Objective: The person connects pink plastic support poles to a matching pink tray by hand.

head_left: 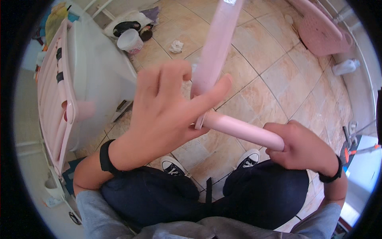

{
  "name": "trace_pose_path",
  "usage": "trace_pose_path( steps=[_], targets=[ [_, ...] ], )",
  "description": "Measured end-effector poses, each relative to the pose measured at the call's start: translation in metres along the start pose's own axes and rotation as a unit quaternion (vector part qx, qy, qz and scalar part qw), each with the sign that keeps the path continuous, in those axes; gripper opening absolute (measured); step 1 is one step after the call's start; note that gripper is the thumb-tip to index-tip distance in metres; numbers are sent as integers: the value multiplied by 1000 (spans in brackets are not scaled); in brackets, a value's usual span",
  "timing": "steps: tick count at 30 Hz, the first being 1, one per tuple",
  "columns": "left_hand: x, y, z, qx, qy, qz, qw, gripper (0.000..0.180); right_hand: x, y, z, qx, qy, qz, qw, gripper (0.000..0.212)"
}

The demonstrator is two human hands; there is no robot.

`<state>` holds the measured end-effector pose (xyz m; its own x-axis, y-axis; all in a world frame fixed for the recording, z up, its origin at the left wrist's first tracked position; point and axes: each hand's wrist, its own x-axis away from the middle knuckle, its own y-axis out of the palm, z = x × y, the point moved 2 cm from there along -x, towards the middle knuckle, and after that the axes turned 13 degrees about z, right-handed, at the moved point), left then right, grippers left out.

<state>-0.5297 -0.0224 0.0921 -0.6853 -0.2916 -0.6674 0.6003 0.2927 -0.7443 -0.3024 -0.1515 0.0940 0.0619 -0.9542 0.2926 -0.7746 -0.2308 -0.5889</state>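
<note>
In my right hand, fingers wrapped round it, is one end of a smooth pink tube. The tube slants up and left to my left hand. There the left index finger lies over the joint and the thumb sits below, closed about the tube's end by a small pale pink clip-like piece; the other fingers are raised and bent. From behind the left fingers a wider, paler pink tube runs up past the top edge, with a silvery patch near the top. The left fingers hide how the two tubes meet.
Left stands a translucent bin beside a pink slatted panel. A white tub, dark shoes and crumpled paper lie on the tiled floor. Far right are a pink plastic basket and a white bottle.
</note>
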Motion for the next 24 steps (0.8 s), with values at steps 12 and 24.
trace_pose_path(
  steps=[12,24],
  targets=[
    [-8,4,43,125,206,-144,960,35,21,-38,-5,174,11,-171,970,28],
    [-22,-1,37,240,166,-176,940,36,12,-47,10,11,127,-303,944,22]
  ],
)
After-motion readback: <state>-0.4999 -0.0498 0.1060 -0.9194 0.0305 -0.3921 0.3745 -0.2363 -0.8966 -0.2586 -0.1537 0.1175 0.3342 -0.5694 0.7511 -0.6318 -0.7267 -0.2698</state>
